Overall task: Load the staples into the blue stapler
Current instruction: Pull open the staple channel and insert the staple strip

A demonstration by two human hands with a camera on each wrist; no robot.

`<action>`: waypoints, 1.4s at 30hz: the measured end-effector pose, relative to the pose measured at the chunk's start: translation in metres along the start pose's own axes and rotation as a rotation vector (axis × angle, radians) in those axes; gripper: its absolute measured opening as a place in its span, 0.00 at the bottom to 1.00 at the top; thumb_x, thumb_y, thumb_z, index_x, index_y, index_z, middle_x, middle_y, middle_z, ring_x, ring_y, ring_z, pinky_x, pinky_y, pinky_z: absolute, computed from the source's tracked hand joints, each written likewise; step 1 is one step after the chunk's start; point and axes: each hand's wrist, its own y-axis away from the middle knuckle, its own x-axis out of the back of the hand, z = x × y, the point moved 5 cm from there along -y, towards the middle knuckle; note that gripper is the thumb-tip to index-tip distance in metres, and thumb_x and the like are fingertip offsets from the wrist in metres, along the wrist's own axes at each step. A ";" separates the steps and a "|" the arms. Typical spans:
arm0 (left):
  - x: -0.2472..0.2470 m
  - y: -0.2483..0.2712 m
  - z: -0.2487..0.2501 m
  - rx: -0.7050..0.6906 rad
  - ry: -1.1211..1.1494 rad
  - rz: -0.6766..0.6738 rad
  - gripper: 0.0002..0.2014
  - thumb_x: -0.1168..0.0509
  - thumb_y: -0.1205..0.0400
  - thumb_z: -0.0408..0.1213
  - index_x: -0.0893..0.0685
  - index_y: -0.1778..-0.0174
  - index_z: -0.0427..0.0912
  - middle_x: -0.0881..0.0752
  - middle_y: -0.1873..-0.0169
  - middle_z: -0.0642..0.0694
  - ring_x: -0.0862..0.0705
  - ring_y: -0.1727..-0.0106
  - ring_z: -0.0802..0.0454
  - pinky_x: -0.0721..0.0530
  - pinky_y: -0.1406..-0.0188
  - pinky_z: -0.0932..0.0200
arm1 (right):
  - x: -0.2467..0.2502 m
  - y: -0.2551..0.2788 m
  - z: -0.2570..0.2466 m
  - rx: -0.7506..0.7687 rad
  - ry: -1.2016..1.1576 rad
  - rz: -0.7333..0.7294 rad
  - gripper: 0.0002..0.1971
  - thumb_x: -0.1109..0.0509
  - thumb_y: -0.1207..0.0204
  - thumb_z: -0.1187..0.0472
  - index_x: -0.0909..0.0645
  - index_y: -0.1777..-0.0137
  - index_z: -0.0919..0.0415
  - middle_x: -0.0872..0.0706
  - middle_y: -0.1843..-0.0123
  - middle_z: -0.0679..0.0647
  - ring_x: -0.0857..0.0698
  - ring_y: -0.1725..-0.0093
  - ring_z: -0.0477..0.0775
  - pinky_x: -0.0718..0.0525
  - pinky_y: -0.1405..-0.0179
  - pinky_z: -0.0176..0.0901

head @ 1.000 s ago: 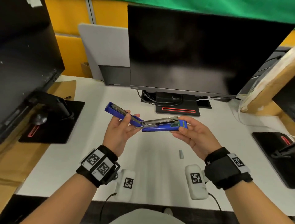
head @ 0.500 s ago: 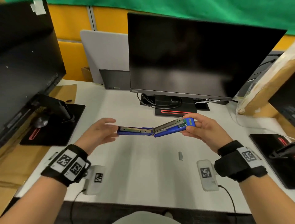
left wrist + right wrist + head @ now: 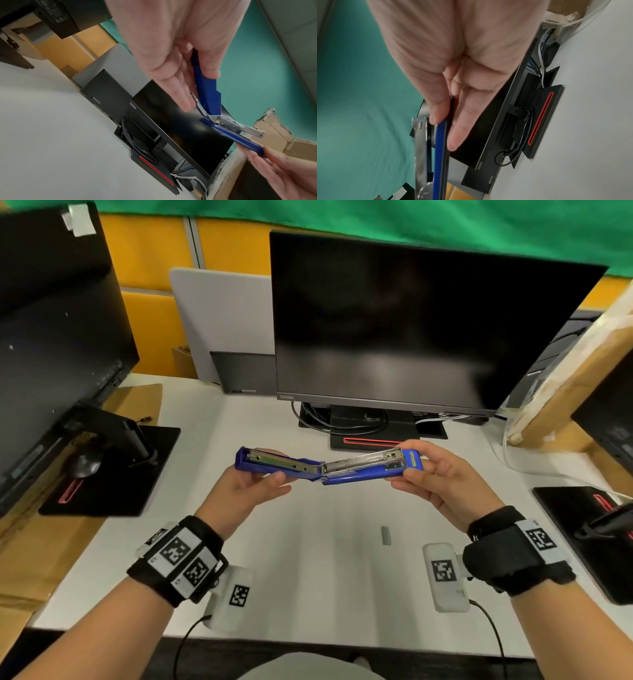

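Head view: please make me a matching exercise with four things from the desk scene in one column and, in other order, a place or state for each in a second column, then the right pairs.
Things:
1. blue stapler
2. strip of staples
3. left hand
4. right hand

Places or states:
A. holds the base end of the stapler
B. lies on the white desk, in front of the right wrist
C. swung wide open, held above the desk
D. holds the lid end of the stapler

Pairs: 1-C, 2-B, 3-D, 4-A
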 end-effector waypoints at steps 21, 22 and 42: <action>-0.023 -0.005 0.027 -0.172 -0.664 0.022 0.06 0.36 0.23 0.46 0.22 0.51 0.56 0.18 0.58 0.65 0.18 0.54 0.68 0.24 0.58 0.78 | -0.011 0.008 -0.008 0.025 0.140 0.024 0.16 0.33 0.29 0.67 0.22 0.45 0.47 0.18 0.38 0.62 0.11 0.47 0.51 0.11 0.52 0.40; -0.024 -0.005 0.027 -0.165 -0.655 0.019 0.04 0.36 0.23 0.45 0.24 0.54 0.58 0.18 0.57 0.65 0.18 0.53 0.68 0.25 0.59 0.81 | -0.011 0.008 -0.008 0.022 0.138 0.021 0.16 0.33 0.28 0.67 0.22 0.45 0.48 0.17 0.39 0.63 0.11 0.47 0.53 0.11 0.51 0.40; -0.020 -0.005 0.034 -0.048 -0.190 -0.048 0.22 0.31 0.31 0.56 0.23 0.42 0.58 0.14 0.42 0.51 0.16 0.39 0.53 0.21 0.34 0.54 | 0.000 0.003 -0.018 0.061 0.188 0.058 0.14 0.33 0.27 0.66 0.22 0.45 0.49 0.16 0.42 0.60 0.13 0.44 0.58 0.12 0.49 0.44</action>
